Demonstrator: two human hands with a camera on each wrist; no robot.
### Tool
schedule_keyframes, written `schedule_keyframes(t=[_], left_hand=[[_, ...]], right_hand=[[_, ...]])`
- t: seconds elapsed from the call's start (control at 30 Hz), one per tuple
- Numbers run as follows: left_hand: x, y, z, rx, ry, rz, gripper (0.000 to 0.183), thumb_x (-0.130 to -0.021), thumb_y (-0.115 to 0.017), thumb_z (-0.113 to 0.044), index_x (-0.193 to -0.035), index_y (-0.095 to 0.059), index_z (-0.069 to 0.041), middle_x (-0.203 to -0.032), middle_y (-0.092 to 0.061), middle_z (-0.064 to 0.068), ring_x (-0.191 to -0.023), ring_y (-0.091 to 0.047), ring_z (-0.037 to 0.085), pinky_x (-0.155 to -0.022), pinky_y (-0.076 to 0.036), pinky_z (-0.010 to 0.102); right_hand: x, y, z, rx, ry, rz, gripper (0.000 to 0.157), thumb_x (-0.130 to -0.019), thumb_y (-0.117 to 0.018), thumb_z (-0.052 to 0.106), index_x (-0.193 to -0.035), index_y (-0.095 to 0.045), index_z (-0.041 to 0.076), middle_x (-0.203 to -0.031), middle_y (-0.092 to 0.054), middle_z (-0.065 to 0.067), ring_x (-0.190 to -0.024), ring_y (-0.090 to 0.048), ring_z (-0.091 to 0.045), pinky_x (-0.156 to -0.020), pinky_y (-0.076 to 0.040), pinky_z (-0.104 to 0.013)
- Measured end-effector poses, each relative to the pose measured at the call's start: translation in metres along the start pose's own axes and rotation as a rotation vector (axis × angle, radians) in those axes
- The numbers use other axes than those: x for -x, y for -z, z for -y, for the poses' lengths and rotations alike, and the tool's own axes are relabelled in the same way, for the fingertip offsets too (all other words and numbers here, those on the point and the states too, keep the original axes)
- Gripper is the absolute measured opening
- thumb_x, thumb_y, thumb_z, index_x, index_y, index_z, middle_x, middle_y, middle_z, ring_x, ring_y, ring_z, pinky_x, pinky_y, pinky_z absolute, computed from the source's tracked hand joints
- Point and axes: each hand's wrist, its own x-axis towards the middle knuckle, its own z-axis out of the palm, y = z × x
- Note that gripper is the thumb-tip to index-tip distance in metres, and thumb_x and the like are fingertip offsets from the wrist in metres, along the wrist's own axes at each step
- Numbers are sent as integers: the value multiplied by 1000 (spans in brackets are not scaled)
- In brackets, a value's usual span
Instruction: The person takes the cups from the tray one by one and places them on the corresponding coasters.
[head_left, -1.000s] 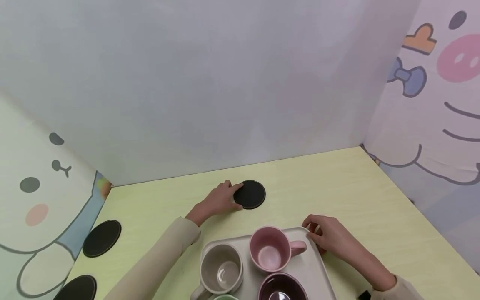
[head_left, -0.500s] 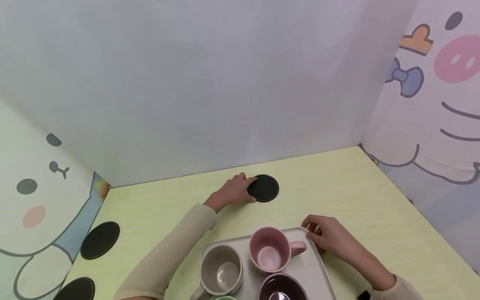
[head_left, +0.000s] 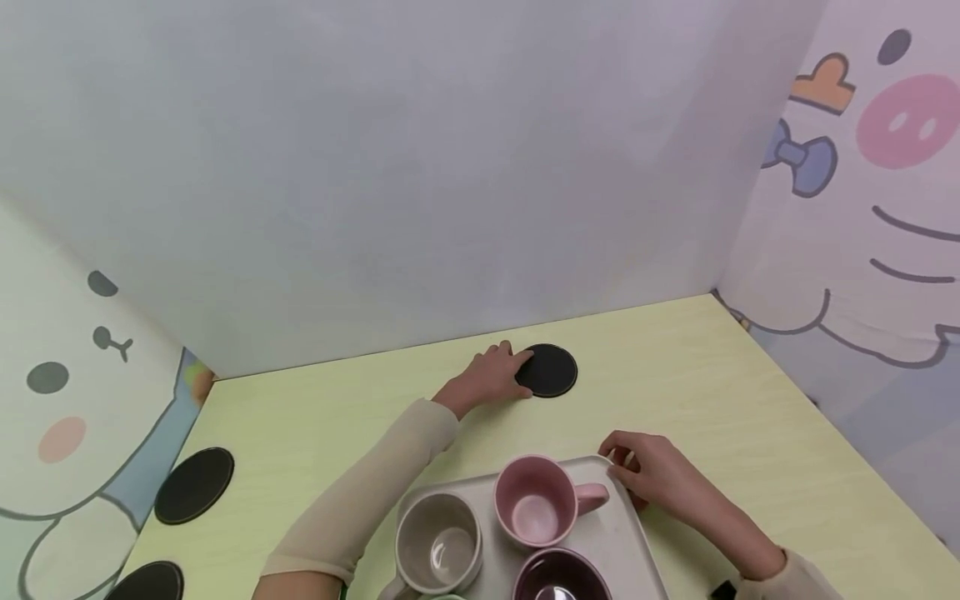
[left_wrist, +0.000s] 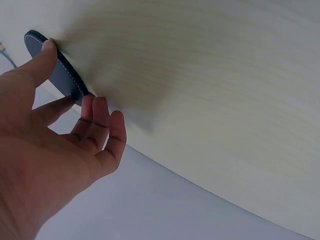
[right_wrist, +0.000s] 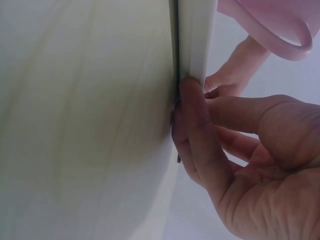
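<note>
A round black coaster (head_left: 553, 371) with a stitched rim lies flat near the back of the table. My left hand (head_left: 487, 379) holds it by its left side, thumb and index finger spread across its edge; in the left wrist view the other fingers of the left hand (left_wrist: 60, 150) curl beside it. At the far right corner of a pale tray (head_left: 618, 525), my right hand (head_left: 660, 477) grips the rim with bent fingers. On the tray stand a pink mug (head_left: 535, 504), a beige mug (head_left: 438, 542) and a dark maroon mug (head_left: 561, 579).
Two more black coasters (head_left: 195, 486) lie along the table's left edge, the nearer one cut off by the frame. A green rim (head_left: 447, 597) shows between mugs at the bottom. A plain wall (head_left: 420, 183) stands behind; printed cartoon panels flank both sides.
My left hand has slid the coaster rightward and slightly farther back along the table. The right hand stays at the tray corner, and the mugs have not moved on the tray.
</note>
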Motion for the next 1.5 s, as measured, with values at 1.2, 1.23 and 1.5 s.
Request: schedule_keyframes(t=[1.2,1.23,1.5], left_hand=[[232,-18,66,718,260,-120,31,-91,-70,-20,-121,-66,-15,-111,-68,8,-93,-62,17,-73,-51,29],[237,-21,64,757,306,-133,33,-90,-71,-19,-122,-66,-14,-111,-67,8,-93,-62,17,-71,-52,28],[265,-44,41,1022,526,-197,56,-85,-75,-12,-137,-54,-9,-120,-59,15,-90,-64,18,-64,-58,28]], right_hand=[[13,-4,0,-67,-35,-7,27,-90,-66,5,-117,-62,6,-86,-60,-8,-55,-59,-15,-44,-53,-28],[14,-5,0,-62,-37,-8,28,-90,-66,6,-118,-62,6,-86,-61,-8,-56,-60,-15,-44,-53,-28],[23,-6,1,-27,-67,-13,37,-90,-66,7,-126,-57,7,-84,-62,-7,-55,-59,-15,-44,-51,-27]])
